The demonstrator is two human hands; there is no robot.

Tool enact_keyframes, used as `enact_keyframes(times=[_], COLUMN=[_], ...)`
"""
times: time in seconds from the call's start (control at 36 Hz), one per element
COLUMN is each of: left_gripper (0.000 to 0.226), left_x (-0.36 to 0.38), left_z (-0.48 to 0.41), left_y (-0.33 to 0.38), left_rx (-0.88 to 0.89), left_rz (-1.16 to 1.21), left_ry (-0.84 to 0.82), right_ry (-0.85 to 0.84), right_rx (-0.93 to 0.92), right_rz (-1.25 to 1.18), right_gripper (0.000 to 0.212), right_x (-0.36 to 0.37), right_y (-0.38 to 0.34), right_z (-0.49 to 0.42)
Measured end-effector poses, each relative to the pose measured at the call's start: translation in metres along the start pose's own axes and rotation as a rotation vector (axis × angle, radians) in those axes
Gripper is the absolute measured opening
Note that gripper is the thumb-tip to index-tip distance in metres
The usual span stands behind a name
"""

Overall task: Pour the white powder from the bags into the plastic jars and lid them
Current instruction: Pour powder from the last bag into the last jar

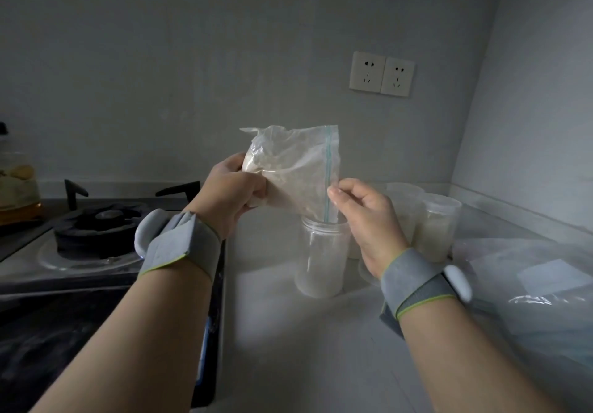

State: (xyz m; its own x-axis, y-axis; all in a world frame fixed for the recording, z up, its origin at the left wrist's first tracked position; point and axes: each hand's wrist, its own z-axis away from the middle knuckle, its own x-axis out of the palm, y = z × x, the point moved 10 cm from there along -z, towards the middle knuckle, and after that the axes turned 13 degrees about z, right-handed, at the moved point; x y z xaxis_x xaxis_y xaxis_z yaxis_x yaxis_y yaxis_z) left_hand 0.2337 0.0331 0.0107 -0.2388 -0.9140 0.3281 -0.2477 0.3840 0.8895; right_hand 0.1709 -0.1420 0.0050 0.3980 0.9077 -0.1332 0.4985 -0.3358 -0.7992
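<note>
A clear zip bag of white powder (295,169) is tipped on its side above an open plastic jar (322,260), its blue zip edge pointing down into the jar's mouth. My left hand (229,189) grips the bag's bottom end. My right hand (365,212) pinches the bag at the zip edge, just above the jar rim. A little powder lies in the jar's bottom. Two lidded jars (437,226) filled with powder stand behind and to the right. Both wrists wear grey bands.
A gas stove (96,233) with a black burner sits left of the white counter (305,348). Clear plastic bags (529,284) lie on the right. A glass jar with yellowish contents (17,185) stands at far left. Wall sockets (382,74) are behind.
</note>
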Motion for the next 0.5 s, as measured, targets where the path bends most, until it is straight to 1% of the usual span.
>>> enact_keyframes(times=[0.08,0.14,0.22,0.31,0.33,0.39,0.42,0.47,0.5], left_gripper=[0.045,0.044,0.043,0.034,0.034,0.033,0.035,0.039,0.039], left_x=[0.001,0.003,0.007,0.012,0.013,0.016,0.016,0.016,0.016], left_z=[0.000,0.000,0.001,0.003,0.004,0.004,0.005,0.004,0.004], left_y=[0.001,0.001,0.001,0.002,0.003,0.005,0.005,0.006,0.006], left_rx=[0.003,0.003,0.005,0.001,0.001,0.010,0.016,0.027,0.031], left_rz=[-0.008,-0.015,-0.027,-0.036,-0.036,-0.044,-0.051,-0.062,-0.068], left_ry=[-0.006,-0.028,-0.071,-0.111,-0.121,-0.136,-0.135,-0.129,-0.123], right_ry=[0.016,0.023,-0.017,-0.051,-0.044,-0.037,-0.023,0.023,0.045], right_rx=[0.005,0.040,0.089,0.082,0.069,0.033,0.022,0.035,0.042], right_rz=[-0.008,-0.038,-0.073,-0.093,-0.090,-0.031,-0.002,0.040,0.052], right_gripper=[0.024,0.021,0.014,0.012,0.015,0.033,0.034,0.026,0.028], right_x=[-0.003,-0.005,-0.002,0.004,0.005,0.008,0.008,0.005,0.003], right_y=[0.000,0.004,0.006,0.001,0.000,-0.004,-0.004,-0.001,0.000], right_z=[-0.001,-0.002,-0.003,-0.001,-0.001,0.001,0.002,0.002,0.001])
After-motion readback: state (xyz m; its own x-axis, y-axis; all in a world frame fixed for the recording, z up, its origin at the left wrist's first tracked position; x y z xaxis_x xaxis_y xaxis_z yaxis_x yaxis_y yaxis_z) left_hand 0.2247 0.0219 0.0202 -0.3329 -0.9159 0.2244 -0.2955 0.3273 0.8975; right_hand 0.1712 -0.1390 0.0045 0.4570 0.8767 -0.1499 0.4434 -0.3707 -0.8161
